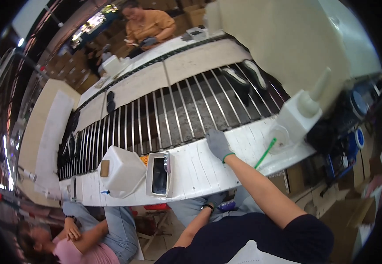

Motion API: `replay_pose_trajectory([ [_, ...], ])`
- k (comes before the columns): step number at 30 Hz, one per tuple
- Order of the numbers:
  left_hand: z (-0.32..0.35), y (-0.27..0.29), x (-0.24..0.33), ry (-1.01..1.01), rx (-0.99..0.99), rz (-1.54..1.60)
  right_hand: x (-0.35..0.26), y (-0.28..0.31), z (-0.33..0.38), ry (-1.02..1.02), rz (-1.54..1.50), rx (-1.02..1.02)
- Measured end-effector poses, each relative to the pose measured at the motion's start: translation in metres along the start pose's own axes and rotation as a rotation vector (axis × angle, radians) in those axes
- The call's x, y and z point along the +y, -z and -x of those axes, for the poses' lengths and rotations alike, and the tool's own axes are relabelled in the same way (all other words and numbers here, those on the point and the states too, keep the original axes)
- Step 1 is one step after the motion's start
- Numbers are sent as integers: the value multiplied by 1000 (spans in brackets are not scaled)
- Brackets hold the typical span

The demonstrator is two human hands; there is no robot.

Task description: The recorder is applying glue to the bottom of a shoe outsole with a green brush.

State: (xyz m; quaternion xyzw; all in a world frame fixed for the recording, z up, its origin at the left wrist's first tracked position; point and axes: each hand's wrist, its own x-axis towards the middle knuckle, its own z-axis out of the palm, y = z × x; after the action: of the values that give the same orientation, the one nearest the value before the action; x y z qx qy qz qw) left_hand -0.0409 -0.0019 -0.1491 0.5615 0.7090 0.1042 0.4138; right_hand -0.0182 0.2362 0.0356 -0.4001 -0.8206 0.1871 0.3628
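My right hand (pixel 219 143), in a grey glove, rests palm down on the far edge of the white bench (pixel 243 145), next to the rod conveyor (pixel 173 116), and holds nothing. My left hand (pixel 216 199), also gloved and with a dark wristband, is down below the bench's near edge by my lap. A bluish-purple thing (pixel 229 205) lies beside it, and I cannot tell if the hand grips it. A green stick (pixel 265 153) stands in a clear cup (pixel 280 137) to the right of my right hand.
A white pump bottle (pixel 303 112) stands by the cup. A white tub (pixel 121 169) and a small tray (pixel 159 176) sit on the bench at left. Black shoes (pixel 240 82) ride the conveyor. One person (pixel 81 237) sits lower left, another (pixel 149 26) across.
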Motion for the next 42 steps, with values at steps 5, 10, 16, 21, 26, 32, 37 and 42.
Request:
replay_pose_trajectory([
  [5, -4, 0, -7, 84, -155, 81, -1, 5, 4, -11, -67, 17],
  [10, -6, -7, -13, 2, -23, 108, 0, 5, 0, 16, -63, 13],
  [16, -11, -12, -20, 13, -64, 65, 9, 4, 3, 36, -92, -107],
  [21, -10, -13, -21, -7, -68, 132, 28, -3, -27, -117, -69, 259],
  [26, -3, -17, -22, 4, 0, 200, 110, 53, -105, -357, 333, 423],
  [32, -8, -30, -26, -202, 180, 199, 192, 94, -167, -362, 128, -7],
  [37, -9, -30, -17, -144, 120, 182, 206, 91, -196, -317, 296, -133],
  [42, -2, -19, -5, -131, 115, 185, 183, 99, -211, -226, 310, -106],
])
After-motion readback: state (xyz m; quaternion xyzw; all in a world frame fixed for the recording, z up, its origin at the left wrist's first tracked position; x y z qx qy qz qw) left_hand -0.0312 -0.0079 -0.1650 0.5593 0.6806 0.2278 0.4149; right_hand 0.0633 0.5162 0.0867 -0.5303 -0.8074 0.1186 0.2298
